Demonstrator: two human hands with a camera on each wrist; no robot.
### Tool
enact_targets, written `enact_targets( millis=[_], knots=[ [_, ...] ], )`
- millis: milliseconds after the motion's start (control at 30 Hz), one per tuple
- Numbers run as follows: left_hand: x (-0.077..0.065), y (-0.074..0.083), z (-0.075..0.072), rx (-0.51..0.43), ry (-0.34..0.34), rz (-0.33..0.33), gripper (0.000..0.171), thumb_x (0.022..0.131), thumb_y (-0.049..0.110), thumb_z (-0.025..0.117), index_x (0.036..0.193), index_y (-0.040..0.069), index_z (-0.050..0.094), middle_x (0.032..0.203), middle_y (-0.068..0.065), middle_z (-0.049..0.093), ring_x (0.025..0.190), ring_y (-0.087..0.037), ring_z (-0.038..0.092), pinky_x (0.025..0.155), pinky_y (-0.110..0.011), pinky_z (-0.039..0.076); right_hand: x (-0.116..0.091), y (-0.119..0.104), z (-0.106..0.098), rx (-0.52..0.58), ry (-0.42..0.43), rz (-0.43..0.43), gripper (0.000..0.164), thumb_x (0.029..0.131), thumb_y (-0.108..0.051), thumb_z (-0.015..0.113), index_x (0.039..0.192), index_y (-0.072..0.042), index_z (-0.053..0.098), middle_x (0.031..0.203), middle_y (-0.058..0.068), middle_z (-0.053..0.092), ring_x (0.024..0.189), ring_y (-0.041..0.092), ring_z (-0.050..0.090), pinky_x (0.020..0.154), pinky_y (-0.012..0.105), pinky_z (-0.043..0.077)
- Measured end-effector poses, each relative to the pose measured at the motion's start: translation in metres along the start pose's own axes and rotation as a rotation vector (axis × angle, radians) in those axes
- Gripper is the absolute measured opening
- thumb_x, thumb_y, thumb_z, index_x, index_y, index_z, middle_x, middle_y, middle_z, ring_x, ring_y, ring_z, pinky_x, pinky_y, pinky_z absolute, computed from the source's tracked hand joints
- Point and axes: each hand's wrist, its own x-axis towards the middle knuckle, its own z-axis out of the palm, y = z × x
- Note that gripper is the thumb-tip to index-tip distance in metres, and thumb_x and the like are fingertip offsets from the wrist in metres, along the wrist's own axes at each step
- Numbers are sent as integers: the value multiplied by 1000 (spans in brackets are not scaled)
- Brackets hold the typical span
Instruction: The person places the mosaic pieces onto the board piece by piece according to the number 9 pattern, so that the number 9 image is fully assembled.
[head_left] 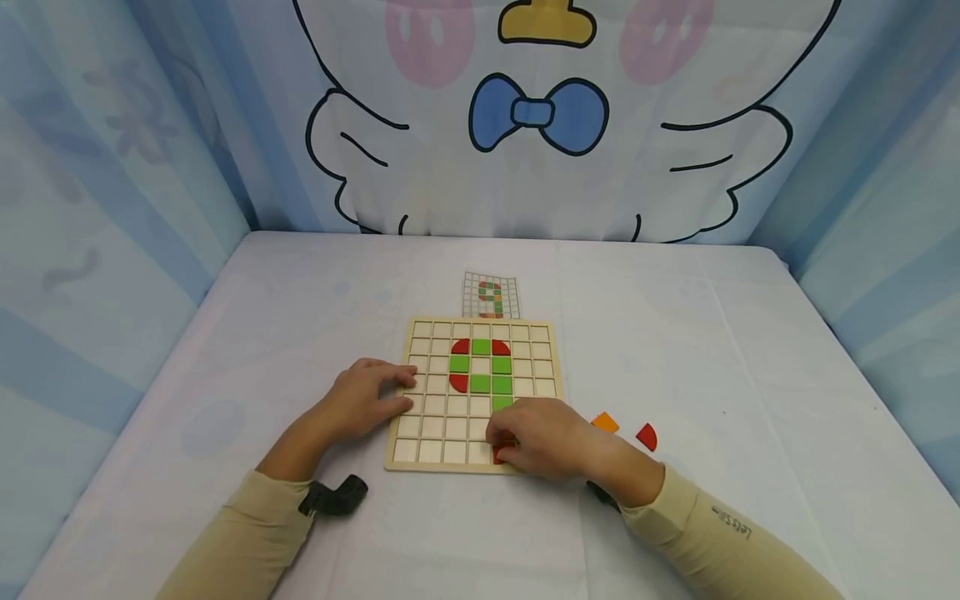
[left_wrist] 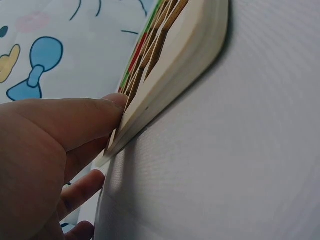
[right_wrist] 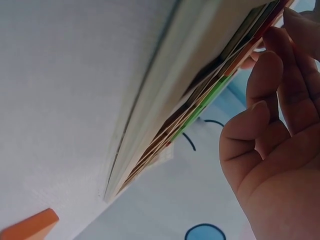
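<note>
A wooden grid board (head_left: 438, 465) lies flat on the table, with red quarter-circle and green square pieces (head_left: 481, 384) forming a loop and a column down its right part. My left hand (head_left: 365, 398) rests its thumb and fingertips on the board's left edge, fingers loosely extended. In the left wrist view, the thumb (left_wrist: 90, 120) lies along the rim. My right hand (head_left: 543, 435) bends over the lower right cells, its fingertips pinching a red piece (head_left: 497, 456) in the bottom row. The hand hides part of the column; in the right wrist view an orange strip (right_wrist: 240, 57) shows there.
A printed pattern card (head_left: 491, 292) lies behind the board, its lower end covered by it. Right of the board are a loose orange piece (head_left: 605, 422) and a red quarter-circle piece (head_left: 647, 437). A curtain (head_left: 532, 183) hangs along the table's back edge.
</note>
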Motion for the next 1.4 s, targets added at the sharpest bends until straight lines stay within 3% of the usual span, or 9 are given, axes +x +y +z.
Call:
enact_targets(
  millis=[800,1167,1400],
  knots=[
    [1,0,1,4,3,-1,23,93,20,72,114,11,73,139,-3,60,131,-35,44,107,-59,31,0,-2,-1,-7,-1,-2,9,88,-16,78,91,-17,69,83,-12,62,75,9,50,72,27,46],
    [0,-1,0,2,2,15,21,94,20,71,113,12,73,139,-3,60,131,-35,44,106,-60,32,-7,2,-17,177,36,145,23,86,-18,76,109,-16,71,90,-11,63,77,9,53,70,29,46],
    [0,-2,0,-8,3,28,20,94,20,71,113,12,72,139,-3,60,130,-36,44,105,-60,32,-14,11,-28,157,53,176,35,88,-21,76,121,-12,69,109,-3,69,97,17,62,83,37,50]
  ],
)
